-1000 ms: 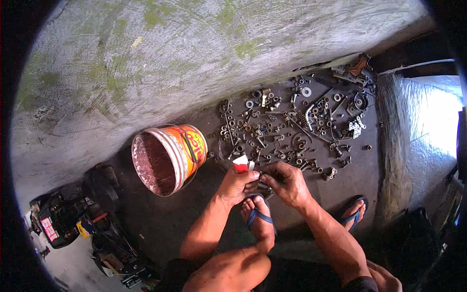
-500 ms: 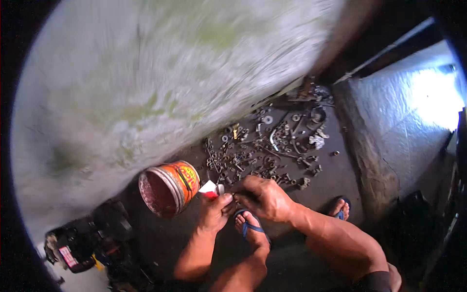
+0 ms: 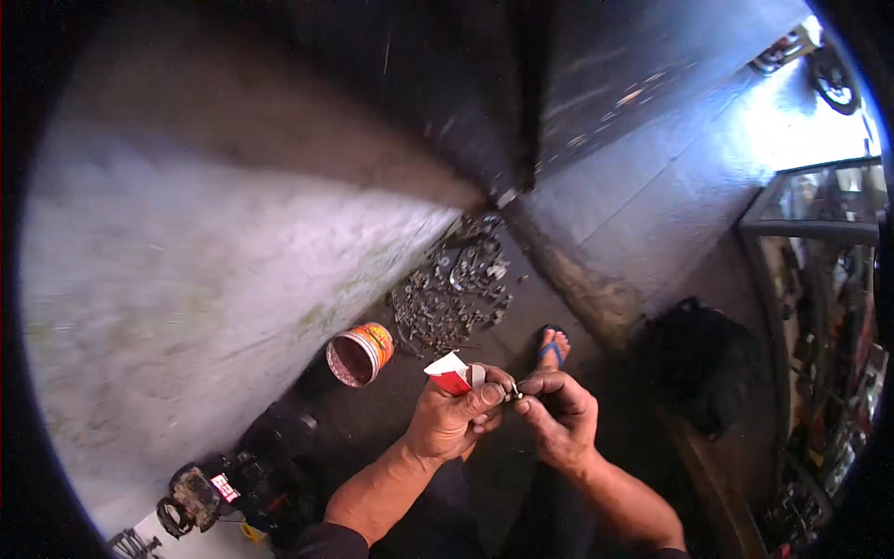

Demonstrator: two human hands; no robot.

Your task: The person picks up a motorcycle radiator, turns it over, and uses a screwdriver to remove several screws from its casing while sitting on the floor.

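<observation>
In front of me my two hands meet at the fingertips. My left hand (image 3: 445,421) is closed around a small red and white carton (image 3: 451,376), whose white flap sticks up above the fingers. A small light metal piece (image 3: 516,395) shows between the two hands; its exact kind is too small to tell. My right hand (image 3: 565,419) pinches at this piece with thumb and forefinger. Beyond the hands, loose nuts, bolts and washers (image 3: 456,296) lie spread on the dark floor. An orange and white bucket (image 3: 378,345) lies tipped beside them.
A pale stained wall (image 3: 186,279) runs along the left. Dark machine parts (image 3: 237,489) sit at the lower left. On the right are a black bag-like heap (image 3: 703,363) and a glass-fronted cabinet (image 3: 810,228). My sandaled foot (image 3: 553,347) stands beyond my right hand.
My view has risen and swung right, so the bucket and loose parts look smaller and the cabinet shows. My right hand has drawn back from over the left, revealing the small piece at the fingertips.
</observation>
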